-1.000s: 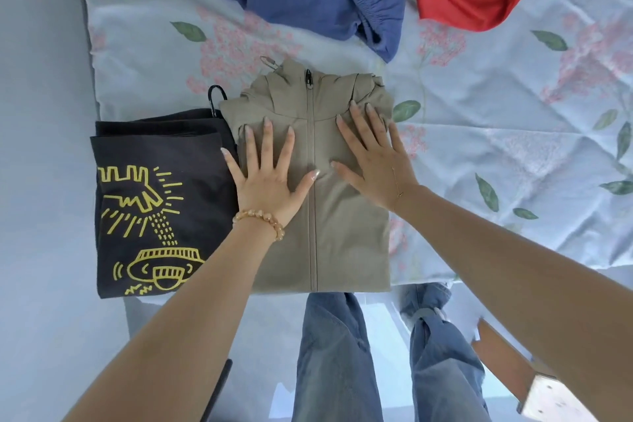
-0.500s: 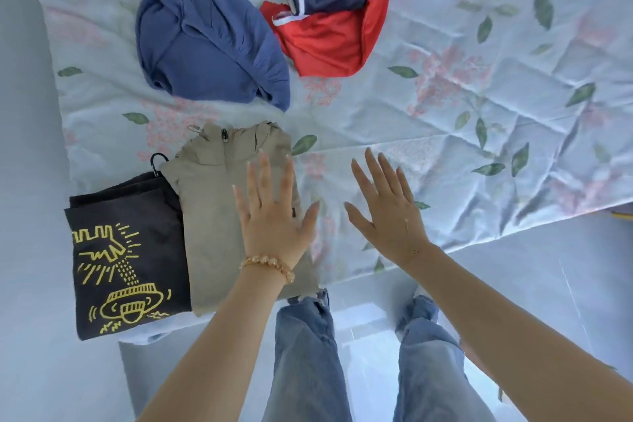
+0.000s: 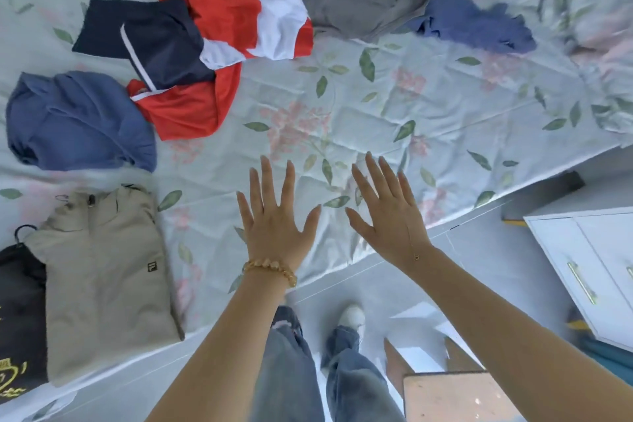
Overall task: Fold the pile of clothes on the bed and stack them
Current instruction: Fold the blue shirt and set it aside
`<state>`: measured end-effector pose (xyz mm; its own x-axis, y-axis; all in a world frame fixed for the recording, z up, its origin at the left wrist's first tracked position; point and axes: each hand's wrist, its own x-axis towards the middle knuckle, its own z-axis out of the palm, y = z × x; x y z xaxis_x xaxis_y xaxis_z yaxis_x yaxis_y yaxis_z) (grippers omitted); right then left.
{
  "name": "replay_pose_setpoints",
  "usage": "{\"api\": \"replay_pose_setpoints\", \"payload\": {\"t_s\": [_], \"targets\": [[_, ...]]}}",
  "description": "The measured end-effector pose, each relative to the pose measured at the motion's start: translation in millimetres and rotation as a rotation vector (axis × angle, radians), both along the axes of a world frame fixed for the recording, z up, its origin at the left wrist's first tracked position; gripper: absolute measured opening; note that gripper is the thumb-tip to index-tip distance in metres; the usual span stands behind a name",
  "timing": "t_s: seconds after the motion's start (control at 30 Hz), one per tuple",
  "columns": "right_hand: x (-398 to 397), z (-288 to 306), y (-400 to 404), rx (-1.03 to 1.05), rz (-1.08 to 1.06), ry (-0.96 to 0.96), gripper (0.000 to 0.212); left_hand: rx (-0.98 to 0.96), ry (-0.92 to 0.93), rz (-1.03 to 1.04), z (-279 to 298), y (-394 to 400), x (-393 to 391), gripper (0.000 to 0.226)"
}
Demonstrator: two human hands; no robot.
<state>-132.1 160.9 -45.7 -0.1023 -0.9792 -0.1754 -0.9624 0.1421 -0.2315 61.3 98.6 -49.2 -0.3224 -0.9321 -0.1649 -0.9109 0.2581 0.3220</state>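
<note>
Both hands, left hand [image 3: 274, 226] and right hand [image 3: 388, 216], hover spread and empty, seemingly above the floral bed sheet [image 3: 428, 106]. With the folded beige zip jacket [image 3: 102, 284] done, next comes reaching for the crumpled red-white-navy jersey [image 3: 219, 31].

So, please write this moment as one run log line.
left hand: open | right hand: open | beige jacket: folded

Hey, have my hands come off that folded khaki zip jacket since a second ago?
Yes. Both the left hand and right hand have moved off the folded khaki zip jacket, now open over the floral bedsheet to its right.
</note>
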Motion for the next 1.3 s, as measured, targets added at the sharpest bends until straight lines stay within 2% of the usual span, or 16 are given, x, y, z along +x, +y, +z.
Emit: {"api": "replay_pose_setpoints", "payload": {"t_s": [0.17, 0.6, 0.83, 1.03, 1.17, 1.3], "targets": [[-54, -12, -14, 0.01, -0.052, 0.019, 0.067, -0.044, 0.008, -0.051, -13, -29, -49, 0.08], [-192, -55, -87, 0.074, -0.154, -0.029, 0.069, 0.085, -0.041, -0.151, -53, -98, -183, 0.08], [-312, -85, -111, 0.153, -0.132, -0.076, 0.067, 0.15, -0.072, -0.138, -89, -118, -316, 0.083], [-433, -112, -135, 0.16, -0.101, -0.061, 0.064, 0.253, -0.156, -0.061, -142, -135, -419, 0.084], [-498, -127, -174, 0.085, -0.059, -0.026, 0.061, 0.399, -0.247, -0.008, -184, -138, -445, 0.086], [-542, -139, -217, 0.01, -0.141, -0.026, 0.063, 0.317, -0.252, 0.002, -202, -131, -444, 0.087]]}}
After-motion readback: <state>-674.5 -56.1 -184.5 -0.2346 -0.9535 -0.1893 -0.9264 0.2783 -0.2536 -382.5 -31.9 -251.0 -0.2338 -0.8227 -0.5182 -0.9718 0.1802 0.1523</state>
